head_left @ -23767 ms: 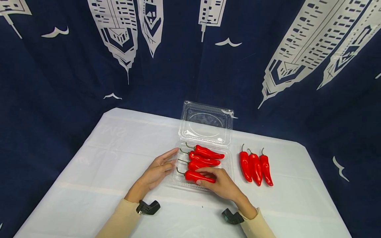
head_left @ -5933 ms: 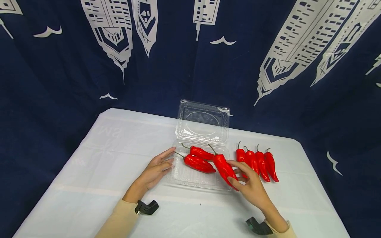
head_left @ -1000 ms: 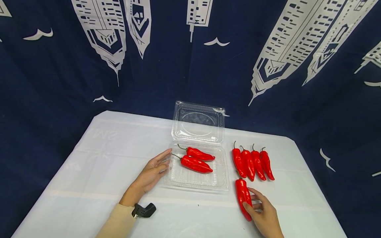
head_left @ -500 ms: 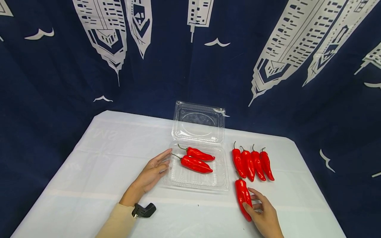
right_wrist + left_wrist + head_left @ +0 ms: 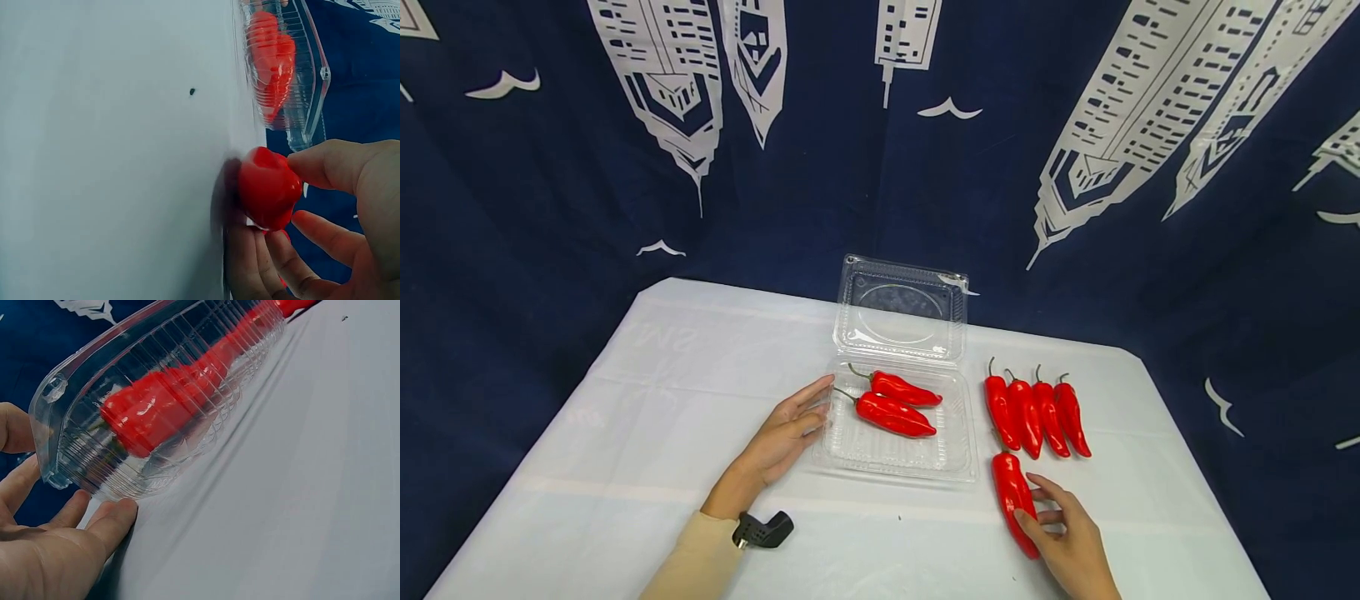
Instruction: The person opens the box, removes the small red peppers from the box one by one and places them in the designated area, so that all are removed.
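In the head view a clear plastic clamshell container (image 5: 955, 462) stands with its lid (image 5: 898, 312) raised, two red chili peppers (image 5: 895, 414) lying in its base. My left hand (image 5: 784, 437) is at the container's left side, fingers extended against its wall; the left wrist view shows the fingertips (image 5: 125, 509) at its lower corner. With thumb and fingers my right hand (image 5: 1067, 533) pinches another red chili pepper (image 5: 1011, 492), low over or on the table right of the container. The right wrist view shows this pepper (image 5: 265, 187) end-on between thumb and fingers.
Several more red chili peppers (image 5: 1024, 417) lie in a row right of the container, stems pointing away. A white cloth covers the table (image 5: 662, 417). Behind it hangs a dark blue curtain (image 5: 850, 183) with white printed buildings.
Earlier, more peppers lay in the container and fewer in the row. Since then my right hand has carried a pepper out rightward and toward me. Over the last second almost nothing moved.
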`<state>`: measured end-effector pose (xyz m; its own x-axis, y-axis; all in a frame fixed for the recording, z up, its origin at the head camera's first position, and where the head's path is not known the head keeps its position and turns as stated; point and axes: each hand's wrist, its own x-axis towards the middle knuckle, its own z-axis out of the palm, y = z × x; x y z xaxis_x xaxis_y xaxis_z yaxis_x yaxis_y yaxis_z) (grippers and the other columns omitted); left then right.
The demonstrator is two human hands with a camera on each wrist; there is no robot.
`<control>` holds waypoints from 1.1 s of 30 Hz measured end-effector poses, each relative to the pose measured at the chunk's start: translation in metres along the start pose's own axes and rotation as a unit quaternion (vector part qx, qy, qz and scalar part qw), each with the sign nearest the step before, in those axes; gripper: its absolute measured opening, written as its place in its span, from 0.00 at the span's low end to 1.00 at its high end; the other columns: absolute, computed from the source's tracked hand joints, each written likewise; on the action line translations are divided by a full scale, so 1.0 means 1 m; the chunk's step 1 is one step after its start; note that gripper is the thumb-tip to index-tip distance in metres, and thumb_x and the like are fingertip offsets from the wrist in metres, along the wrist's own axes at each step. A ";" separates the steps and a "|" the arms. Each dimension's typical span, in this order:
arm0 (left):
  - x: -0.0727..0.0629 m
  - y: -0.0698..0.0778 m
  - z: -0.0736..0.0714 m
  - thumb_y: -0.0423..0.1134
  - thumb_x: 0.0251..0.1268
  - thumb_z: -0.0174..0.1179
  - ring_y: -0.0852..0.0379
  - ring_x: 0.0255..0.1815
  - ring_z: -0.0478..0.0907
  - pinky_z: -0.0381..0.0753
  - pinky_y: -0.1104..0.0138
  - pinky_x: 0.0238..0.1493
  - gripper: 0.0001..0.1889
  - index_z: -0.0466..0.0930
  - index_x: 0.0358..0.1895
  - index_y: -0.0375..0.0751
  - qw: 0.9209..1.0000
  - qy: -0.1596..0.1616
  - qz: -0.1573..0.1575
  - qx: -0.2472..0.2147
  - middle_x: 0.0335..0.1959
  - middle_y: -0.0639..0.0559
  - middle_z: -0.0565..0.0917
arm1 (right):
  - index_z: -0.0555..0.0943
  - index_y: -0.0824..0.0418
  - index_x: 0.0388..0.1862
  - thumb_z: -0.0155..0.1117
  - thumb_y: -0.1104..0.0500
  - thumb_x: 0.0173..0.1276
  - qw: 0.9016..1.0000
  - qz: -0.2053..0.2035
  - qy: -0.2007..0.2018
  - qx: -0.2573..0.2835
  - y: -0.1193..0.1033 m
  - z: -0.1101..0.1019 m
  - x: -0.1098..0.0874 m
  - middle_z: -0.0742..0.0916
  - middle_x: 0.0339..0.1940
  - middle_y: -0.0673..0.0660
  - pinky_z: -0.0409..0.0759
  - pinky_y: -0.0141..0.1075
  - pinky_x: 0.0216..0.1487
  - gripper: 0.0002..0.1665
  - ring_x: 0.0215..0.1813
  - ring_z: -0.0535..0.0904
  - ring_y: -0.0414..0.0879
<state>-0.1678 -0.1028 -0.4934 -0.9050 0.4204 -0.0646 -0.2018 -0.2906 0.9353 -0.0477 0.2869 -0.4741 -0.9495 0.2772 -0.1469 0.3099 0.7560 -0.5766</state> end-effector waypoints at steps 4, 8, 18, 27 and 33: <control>0.000 -0.001 0.000 0.24 0.70 0.45 0.39 0.82 0.44 0.46 0.43 0.79 0.36 0.50 0.80 0.42 1.000 -0.008 0.005 -0.001 0.81 0.41 0.49 | 0.67 0.59 0.72 0.73 0.58 0.61 1.000 -0.002 -0.003 -0.003 0.001 -0.002 0.001 0.78 0.58 0.67 0.88 0.46 0.44 0.42 0.47 0.82 0.54; 0.001 -0.001 -0.001 0.24 0.70 0.45 0.38 0.82 0.43 0.46 0.42 0.79 0.36 0.49 0.81 0.41 1.000 -0.013 0.007 0.001 0.81 0.40 0.48 | 0.67 0.59 0.72 0.71 0.59 0.62 1.000 -0.007 0.000 -0.004 0.003 -0.004 0.002 0.78 0.58 0.67 0.88 0.45 0.44 0.40 0.48 0.82 0.55; 0.001 -0.001 -0.001 0.25 0.71 0.46 0.40 0.82 0.45 0.47 0.44 0.79 0.35 0.52 0.80 0.44 1.000 -0.003 0.002 -0.002 0.81 0.42 0.50 | 0.69 0.60 0.71 0.73 0.56 0.63 1.000 0.005 -0.008 -0.002 0.000 -0.003 0.002 0.79 0.57 0.68 0.88 0.42 0.41 0.39 0.43 0.82 0.50; 0.001 -0.001 -0.001 0.24 0.71 0.45 0.38 0.82 0.44 0.47 0.44 0.79 0.35 0.50 0.80 0.42 1.000 -0.008 0.004 0.003 0.81 0.41 0.48 | 0.70 0.61 0.70 0.72 0.56 0.62 1.000 0.004 0.007 -0.021 -0.001 0.001 -0.002 0.82 0.52 0.65 0.88 0.42 0.39 0.38 0.39 0.81 0.47; 0.000 -0.001 -0.001 0.24 0.71 0.46 0.40 0.82 0.45 0.48 0.45 0.79 0.35 0.54 0.80 0.45 1.000 0.003 -0.001 -0.003 0.81 0.44 0.50 | 0.72 0.65 0.68 0.70 0.57 0.63 1.000 0.011 0.007 -0.021 0.000 0.001 -0.003 0.82 0.49 0.64 0.88 0.43 0.38 0.36 0.38 0.81 0.47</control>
<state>-0.1680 -0.1028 -0.4947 -0.9069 0.4159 -0.0676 -0.2051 -0.2955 0.9330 -0.0446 0.2859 -0.4743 -0.9419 0.3016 -0.1481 0.3325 0.7734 -0.5397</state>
